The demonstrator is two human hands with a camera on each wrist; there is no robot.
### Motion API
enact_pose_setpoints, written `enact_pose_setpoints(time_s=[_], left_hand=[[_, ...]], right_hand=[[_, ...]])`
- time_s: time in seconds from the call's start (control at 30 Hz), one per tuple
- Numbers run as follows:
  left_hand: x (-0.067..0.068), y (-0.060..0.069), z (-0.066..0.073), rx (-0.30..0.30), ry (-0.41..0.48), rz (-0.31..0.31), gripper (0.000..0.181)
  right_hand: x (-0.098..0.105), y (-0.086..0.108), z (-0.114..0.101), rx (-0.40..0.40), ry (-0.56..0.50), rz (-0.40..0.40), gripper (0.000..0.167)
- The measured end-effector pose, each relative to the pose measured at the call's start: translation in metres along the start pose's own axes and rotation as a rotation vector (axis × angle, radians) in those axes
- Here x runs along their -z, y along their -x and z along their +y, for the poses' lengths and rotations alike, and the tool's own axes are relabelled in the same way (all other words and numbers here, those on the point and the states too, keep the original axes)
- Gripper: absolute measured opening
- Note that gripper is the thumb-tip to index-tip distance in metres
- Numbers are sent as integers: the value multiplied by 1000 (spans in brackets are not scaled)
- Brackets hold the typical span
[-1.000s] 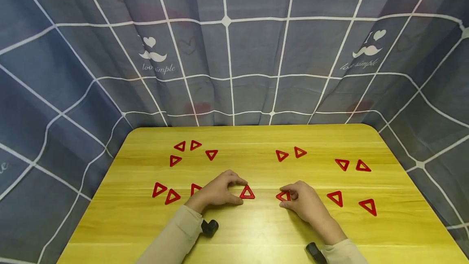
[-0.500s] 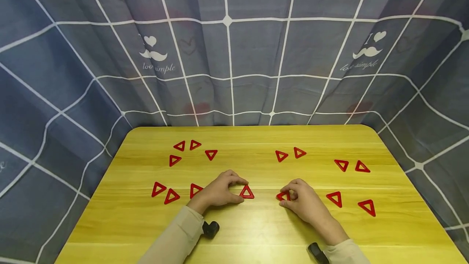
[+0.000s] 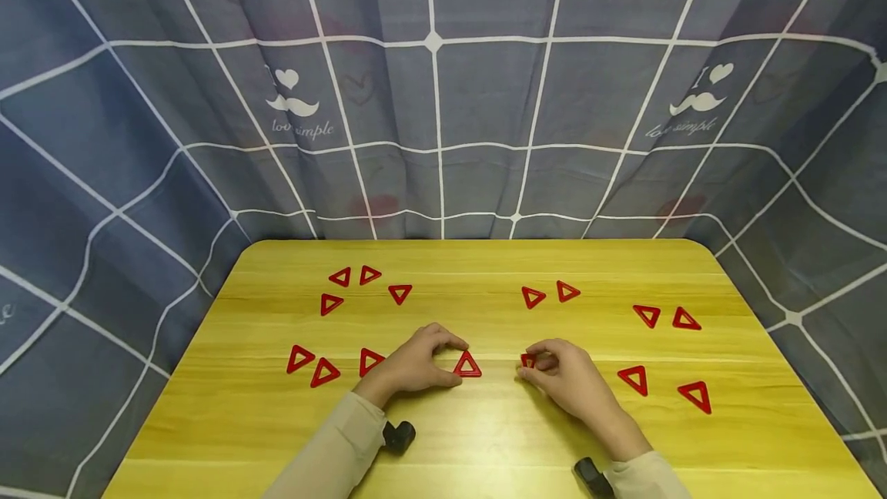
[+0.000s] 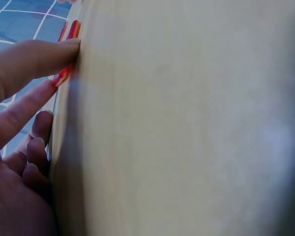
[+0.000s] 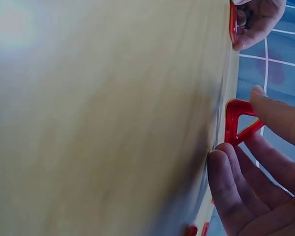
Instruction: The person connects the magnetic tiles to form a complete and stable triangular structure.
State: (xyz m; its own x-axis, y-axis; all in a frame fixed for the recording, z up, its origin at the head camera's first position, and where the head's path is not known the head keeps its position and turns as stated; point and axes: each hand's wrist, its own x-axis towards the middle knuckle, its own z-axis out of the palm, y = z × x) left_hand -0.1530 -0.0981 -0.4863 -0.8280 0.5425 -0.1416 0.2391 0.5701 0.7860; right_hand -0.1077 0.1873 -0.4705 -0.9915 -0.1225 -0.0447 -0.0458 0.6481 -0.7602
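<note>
On the table's middle lies a flat red triangle frame [image 3: 467, 374], and my left hand [image 3: 412, 360] holds it at two corners between thumb and index finger. The left wrist view shows that red triangle [image 4: 74, 29] edge-on at the fingertips. To the right, my right hand [image 3: 575, 376] pinches a second red triangle frame [image 3: 525, 360]. The right wrist view has this triangle [image 5: 231, 120] tilted up, gripped by the thumb and fingers. A short gap separates the two triangles.
Several more red triangles lie spread about the yellow wooden table [image 3: 485, 437]. One triangle [image 3: 370, 361] is close behind the left wrist; another triangle [image 3: 634, 380] lies right of the right hand. A grey checked curtain [image 3: 485, 175] surrounds the far and side edges.
My right hand has tilted its triangle up from lying flat and shifted it slightly left. My left hand and its triangle stay in place.
</note>
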Motion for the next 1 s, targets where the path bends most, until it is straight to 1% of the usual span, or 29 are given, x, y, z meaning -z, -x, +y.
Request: enact_pose_setpoints(time_s=[0.1, 0.23, 0.5, 0.7, 1.0], left_hand=[[0, 0, 0, -1, 4, -2, 43], [0, 0, 0, 2, 10, -2, 41], [2, 2, -1, -5, 3, 2, 38], [1, 3, 1, -4, -1, 7, 40], [0, 1, 0, -1, 0, 11, 43]], right_hand=[[-4, -4, -3, 8, -27, -17, 28], [-10, -9, -6, 43, -58, -40, 28], [-25, -21, -14, 102, -68, -93, 28], [-35, -24, -20, 152, -86, -122, 28], [-41, -25, -26, 161, -113, -151, 29]])
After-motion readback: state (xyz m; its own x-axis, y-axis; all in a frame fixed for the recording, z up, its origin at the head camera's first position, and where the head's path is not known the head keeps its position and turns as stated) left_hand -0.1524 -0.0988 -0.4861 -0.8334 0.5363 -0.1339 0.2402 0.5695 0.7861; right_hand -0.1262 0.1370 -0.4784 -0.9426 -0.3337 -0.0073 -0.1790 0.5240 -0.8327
